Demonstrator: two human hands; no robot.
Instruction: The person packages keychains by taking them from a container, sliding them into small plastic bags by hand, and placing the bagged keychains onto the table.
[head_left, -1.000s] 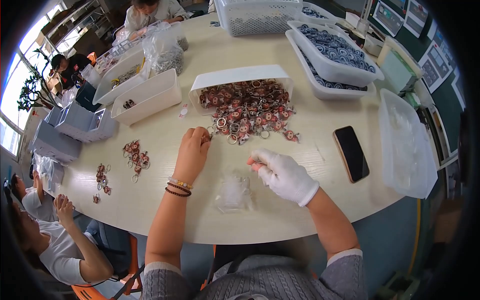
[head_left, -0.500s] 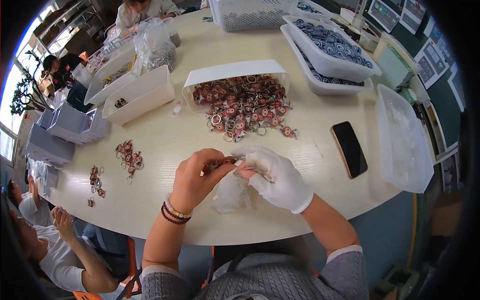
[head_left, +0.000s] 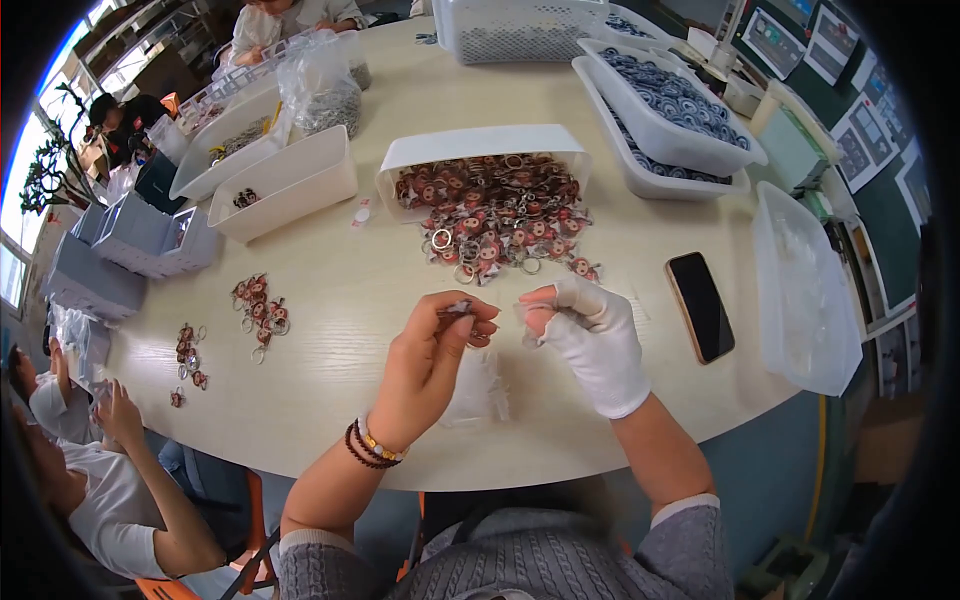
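A: We're at a wide pale table (head_left: 310,405), and both hands are up above it, close together!

B: Closest in first: the bare left hand (head_left: 430,360) has its thumb and fingers pinched around a keychain (head_left: 459,308), most of it covered by the fingers.

A: And the gloved right hand (head_left: 590,340)?

B: Bare fingertips out of the white glove, thumb and forefinger pressed together on a piece of clear plastic (head_left: 528,339). A gap remains between the two hands.

A: Just below them, a clear plastic packet (head_left: 474,395) lies flat on the tabletop. Over to the right, a dark-screened phone (head_left: 700,307).

B: On the left, two loose clusters of keychains, a larger one (head_left: 262,308) and a smaller one (head_left: 187,355). Round the room, a person in a white top (head_left: 115,505) sits at the left edge; another person (head_left: 290,35) is across the table.

A: Containers now! Straight ahead, a white tub (head_left: 480,147) lies on its side, with a heap of keychains (head_left: 505,225) spilling from its mouth.

B: Left of that, a long white bin (head_left: 290,205) holds a few small dark pieces (head_left: 245,198). Far right, stacked tubs (head_left: 735,160) are full of blue-grey round pieces (head_left: 668,95).
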